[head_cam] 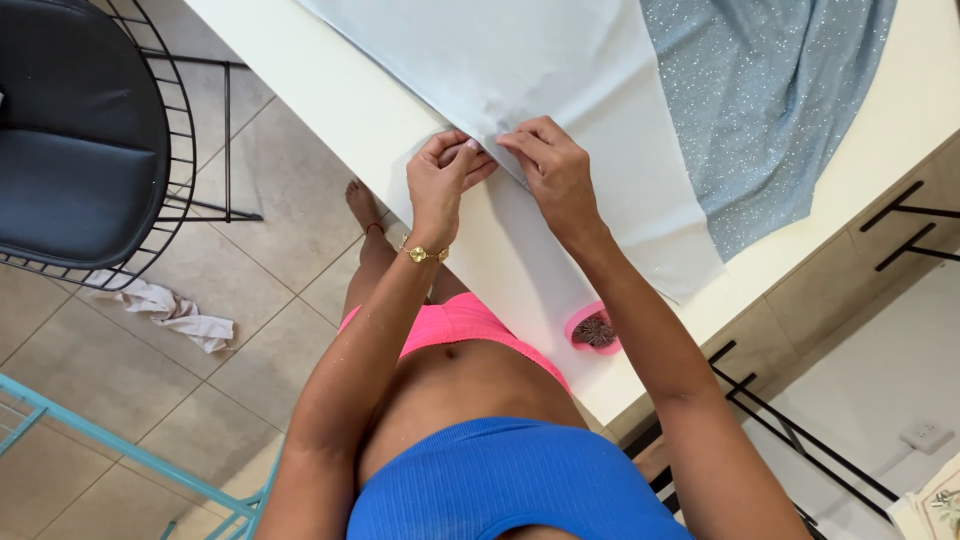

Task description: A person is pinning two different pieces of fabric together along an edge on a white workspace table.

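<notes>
Left hand and right hand pinch pale blue fabric at the worktop's near edge | fold apparently begun | pink pin holder untouched.

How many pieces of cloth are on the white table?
2. A plain pale blue cloth lies under both hands, the left hand and right hand pinching its edge. A sparkly blue cloth lies beside it, partly tucked under it. More may lie out of view.
</notes>
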